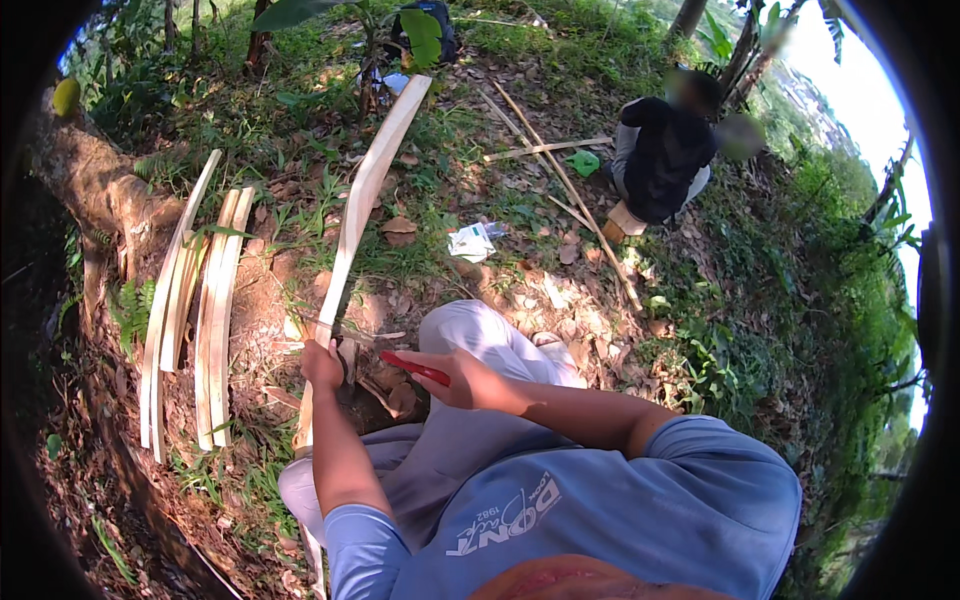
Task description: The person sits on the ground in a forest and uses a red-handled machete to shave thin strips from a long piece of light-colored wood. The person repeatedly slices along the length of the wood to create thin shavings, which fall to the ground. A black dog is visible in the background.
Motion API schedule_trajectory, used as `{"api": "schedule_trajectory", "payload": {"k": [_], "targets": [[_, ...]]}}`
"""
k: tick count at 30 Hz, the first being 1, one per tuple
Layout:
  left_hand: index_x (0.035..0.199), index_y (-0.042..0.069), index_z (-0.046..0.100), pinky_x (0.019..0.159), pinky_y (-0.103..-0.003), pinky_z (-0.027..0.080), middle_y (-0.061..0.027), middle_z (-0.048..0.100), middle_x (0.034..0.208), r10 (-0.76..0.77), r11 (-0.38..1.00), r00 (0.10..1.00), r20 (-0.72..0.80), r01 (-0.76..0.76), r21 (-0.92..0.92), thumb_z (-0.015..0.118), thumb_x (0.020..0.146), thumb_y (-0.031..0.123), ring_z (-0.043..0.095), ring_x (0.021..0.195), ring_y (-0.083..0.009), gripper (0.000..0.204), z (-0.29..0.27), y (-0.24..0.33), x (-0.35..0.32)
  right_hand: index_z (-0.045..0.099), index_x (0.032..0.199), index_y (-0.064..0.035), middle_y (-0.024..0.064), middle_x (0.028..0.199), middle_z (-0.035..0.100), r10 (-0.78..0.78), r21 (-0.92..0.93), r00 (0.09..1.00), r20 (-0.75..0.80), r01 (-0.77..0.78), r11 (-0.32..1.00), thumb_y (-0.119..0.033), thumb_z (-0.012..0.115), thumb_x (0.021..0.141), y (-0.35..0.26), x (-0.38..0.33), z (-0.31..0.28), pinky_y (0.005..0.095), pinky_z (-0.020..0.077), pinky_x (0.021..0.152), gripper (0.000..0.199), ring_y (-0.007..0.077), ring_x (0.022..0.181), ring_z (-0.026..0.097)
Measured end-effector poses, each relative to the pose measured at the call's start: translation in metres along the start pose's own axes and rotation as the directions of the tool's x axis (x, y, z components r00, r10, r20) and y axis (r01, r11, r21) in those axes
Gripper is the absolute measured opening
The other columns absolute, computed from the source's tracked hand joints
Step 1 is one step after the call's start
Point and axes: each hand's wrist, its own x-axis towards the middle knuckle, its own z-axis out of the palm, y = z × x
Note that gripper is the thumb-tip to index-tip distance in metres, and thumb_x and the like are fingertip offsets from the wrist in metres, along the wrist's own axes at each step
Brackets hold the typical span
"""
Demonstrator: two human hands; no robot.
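Observation:
A long pale wooden plank (360, 205) runs from near my knees away into the grass. My left hand (322, 364) is closed round its near part, and a short end of the plank shows below that hand. My right hand (468, 380) grips the red handle of a hand saw (418, 369). The thin blade reaches left from the handle across the plank, just beyond my left fingers. How deep the blade sits in the wood cannot be made out. My bent leg in light trousers lies beneath my right forearm.
Several cut wooden strips (215, 320) lie to the left beside a tree trunk (105, 190). White paper packaging (471, 242) rests on the leafy ground ahead. Long sticks (570, 185) cross farther right, near a seated person (665, 150). A dark backpack (430, 28) stands at the far side.

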Motion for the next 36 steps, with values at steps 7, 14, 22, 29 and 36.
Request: {"api": "schedule_trajectory", "payload": {"k": [7, 14, 22, 29, 36], "targets": [[0.119, -0.002, 0.056, 0.096, -0.065, 0.05, -0.0272, 0.067, 0.123, 0.021, 1.0, 0.999, -0.032, -0.021, 0.022, 0.065, 0.107, 0.043, 0.063, 0.119, -0.0496, 0.047, 0.003, 0.007, -0.003, 0.055, 0.16, -0.0162, 0.0213, 0.075, 0.071, 0.123, -0.036, 0.989, 0.082, -0.12, 0.992, -0.018, 0.071, 0.103, -0.06, -0.056, -0.049, 0.0488, 0.0554, 0.063, 0.059, 0.0397, 0.063, 0.07], [0.12, -0.002, 0.056, 0.094, -0.065, 0.05, -0.0275, 0.067, 0.12, 0.046, 0.999, 0.999, -0.02, -0.046, 0.02, 0.061, 0.108, 0.049, 0.064, 0.116, -0.0496, 0.052, 0.01, 0.005, 0.004, 0.059, 0.157, -0.0203, 0.0221, 0.08, 0.074, 0.068, -0.002, 0.997, 0.029, -0.068, 0.998, -0.028, 0.068, 0.104, -0.006, 0.025, -0.004, 0.0488, 0.0559, 0.065, 0.054, 0.0416, 0.068, 0.071], [0.124, 0.0, 0.054, 0.1, -0.065, 0.05, -0.0267, 0.068, 0.125, 0.02, 1.0, 0.999, 0.045, -0.02, 0.003, 0.068, 0.105, 0.043, 0.063, 0.122, -0.0504, 0.05, -0.009, 0.007, 0.0, 0.059, 0.154, -0.0272, 0.0217, 0.078, 0.072, 0.08, -0.148, 0.986, 0.143, -0.059, 0.987, -0.035, 0.064, 0.106, -0.002, 0.074, 0.037, 0.0566, 0.0553, 0.066, 0.049, 0.0456, 0.07, 0.07], [0.121, -0.001, 0.057, 0.098, -0.065, 0.051, -0.0273, 0.068, 0.123, -0.008, 1.0, 1.0, 0.001, 0.008, -0.016, 0.071, 0.103, 0.042, 0.064, 0.12, -0.0506, 0.048, -0.011, 0.014, -0.005, 0.061, 0.153, -0.0207, 0.0238, 0.082, 0.074, -0.017, -0.062, 1.0, -0.009, 0.016, 0.998, -0.031, 0.069, 0.104, 0.005, 0.056, 0.044, 0.0541, 0.0562, 0.064, 0.051, 0.0443, 0.071, 0.072], [0.118, 0.001, 0.06, 0.093, -0.062, 0.05, -0.0253, 0.07, 0.113, -0.056, 0.952, 0.985, -0.162, 0.004, -0.305, 0.073, 0.101, 0.038, 0.066, 0.113, -0.0451, 0.042, 0.043, 0.116, -0.003, 0.06, 0.158, -0.0159, 0.0231, 0.081, 0.073, -0.02, -0.133, 0.994, 0.105, 0.034, 0.991, -0.018, 0.076, 0.102, -0.049, -0.013, -0.024, 0.0425, 0.0565, 0.087, 0.058, 0.0342, 0.07, 0.07]]}}
